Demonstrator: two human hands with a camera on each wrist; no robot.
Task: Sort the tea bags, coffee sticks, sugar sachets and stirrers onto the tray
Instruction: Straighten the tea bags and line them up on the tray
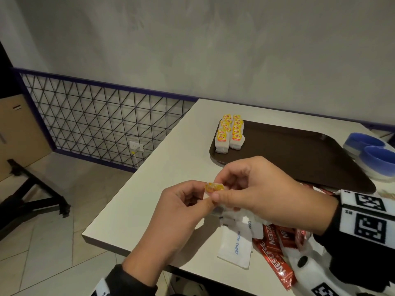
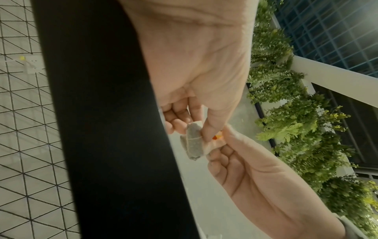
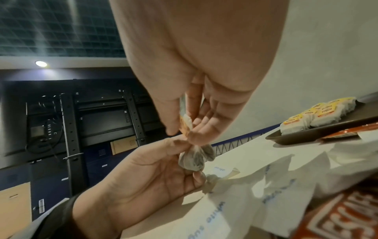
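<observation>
Both hands pinch one tea bag (image 1: 214,186) above the table (image 1: 149,189), the left hand (image 1: 177,212) and right hand (image 1: 263,189) gripping its tag end. Two rows of tea bags (image 1: 229,134) already sit on the tray (image 1: 299,154); sugar sachets (image 1: 237,242) and coffee sticks (image 1: 275,253) (stirrers barely visible) remain unsorted.

We read "white sugar" in blue on a white sachet (image 1: 235,246) near the worktop's front edge. Beside it, red sticks (image 1: 275,259) carry "NESCAFE" in white letters. A wristband (image 1: 363,223) shows "R5" above a square black-and-white code. The yellow tea-bag tags' (image 1: 229,130) print is too small to read.
</observation>
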